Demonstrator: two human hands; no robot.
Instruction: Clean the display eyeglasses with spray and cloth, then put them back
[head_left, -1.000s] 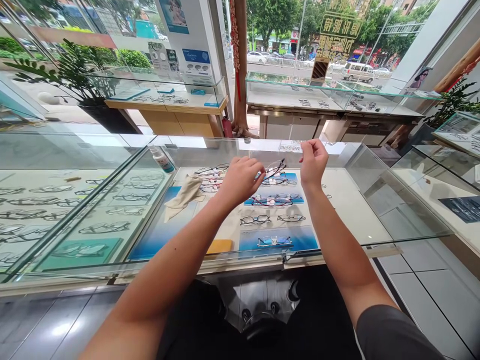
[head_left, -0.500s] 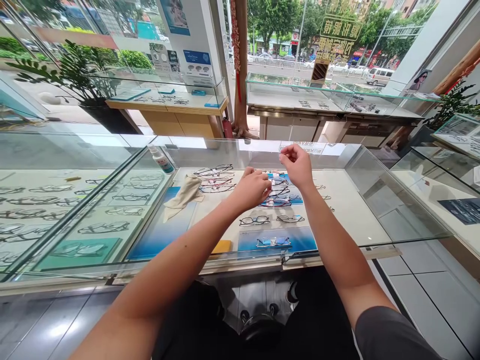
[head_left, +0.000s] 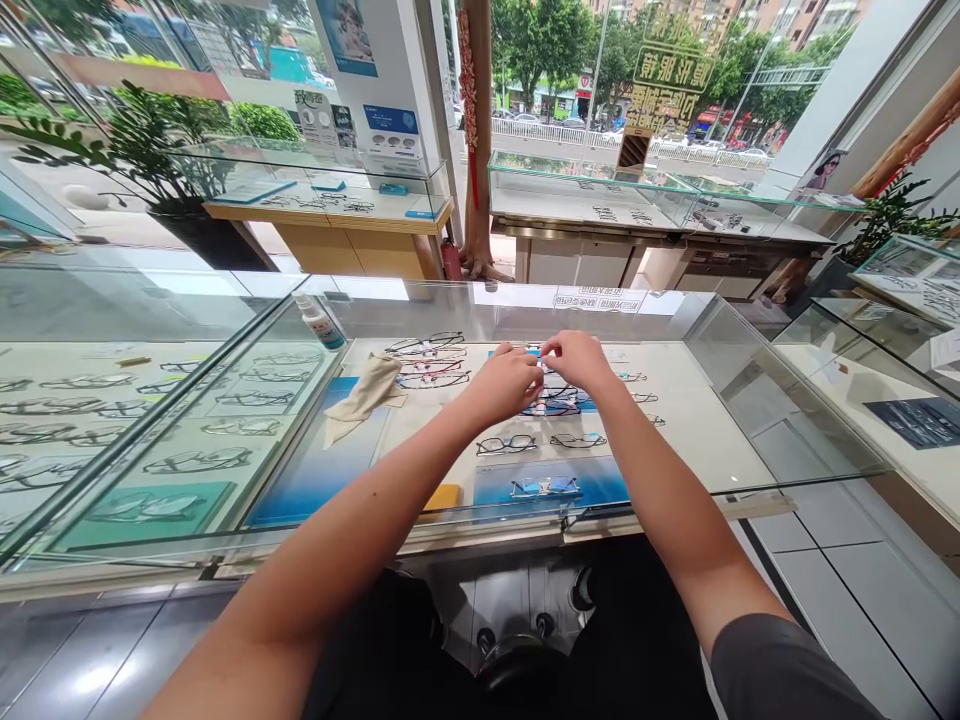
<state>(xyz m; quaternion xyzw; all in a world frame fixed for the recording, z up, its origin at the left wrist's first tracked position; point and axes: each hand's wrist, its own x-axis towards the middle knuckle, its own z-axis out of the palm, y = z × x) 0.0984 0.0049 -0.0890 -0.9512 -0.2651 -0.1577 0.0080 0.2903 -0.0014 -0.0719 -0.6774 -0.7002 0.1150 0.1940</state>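
Note:
Over the middle of the glass showcase, my left hand (head_left: 504,385) is closed, fingers curled down above the eyeglasses; what they grip is hidden. My right hand (head_left: 579,360) faces it closely from the right, thumb and fingers pinched together, with anything between them too small to make out. Several pairs of glasses (head_left: 559,403) lie beneath both hands on a blue sheet. Nearer to me are dark-rimmed glasses (head_left: 506,444), thin-framed glasses (head_left: 577,440) and another pair (head_left: 546,487) on a blue card. More frames (head_left: 433,379) rest left of my left hand.
A beige cloth (head_left: 367,398) lies crumpled on the left, near a spray bottle (head_left: 320,322). A yellow item (head_left: 442,497) sits by the front edge. Glass panels (head_left: 780,400) border the case. A stool (head_left: 521,660) is below, between my legs.
My right hand has come down and left, from above the case to beside my left hand. My left hand has stayed nearly in place. The view has shifted slightly.

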